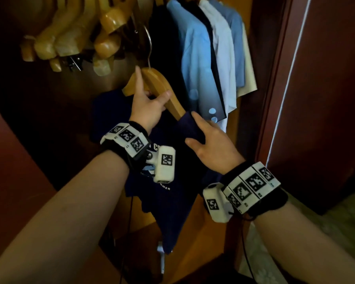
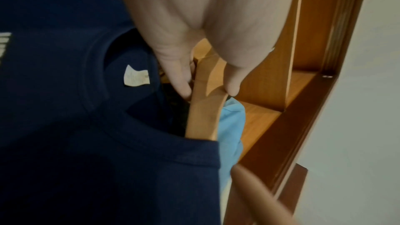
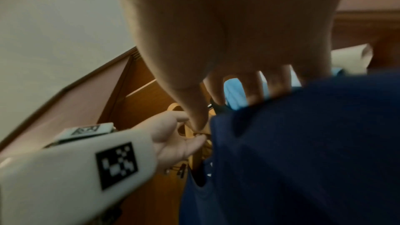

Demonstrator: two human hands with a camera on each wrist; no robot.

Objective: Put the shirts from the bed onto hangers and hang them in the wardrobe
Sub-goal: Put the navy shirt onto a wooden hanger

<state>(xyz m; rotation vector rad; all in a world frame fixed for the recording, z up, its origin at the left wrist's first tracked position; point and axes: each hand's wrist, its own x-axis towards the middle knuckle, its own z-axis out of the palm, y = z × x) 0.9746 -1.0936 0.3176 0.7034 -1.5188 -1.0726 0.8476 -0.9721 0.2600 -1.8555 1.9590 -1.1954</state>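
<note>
Left hand (image 1: 147, 107) grips the curved wooden hanger with a metal hook (image 1: 158, 87) near its neck, index finger extended along it. Right hand (image 1: 210, 140) pinches the shoulder fabric of the navy blue T-shirt with white lettering (image 1: 166, 201) at the hanger's right end. Shirt hangs partly on the hanger, in front of the brown wooden wardrobe (image 1: 275, 78). Light blue, white and cream shirts (image 1: 201, 64) hang inside, right; empty wooden hangers (image 1: 70, 37) left.

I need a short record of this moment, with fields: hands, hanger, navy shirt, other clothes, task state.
left hand: grips the hanger
right hand: holds the navy shirt's shoulder
hanger: wooden, tilted, partly inside the shirt's neck
navy shirt: hangs down, right shoulder not yet over the hanger
other shirts: blue and pale ones already hung at right
empty hangers: at upper left
task state: shirt not fully on the hanger
</note>
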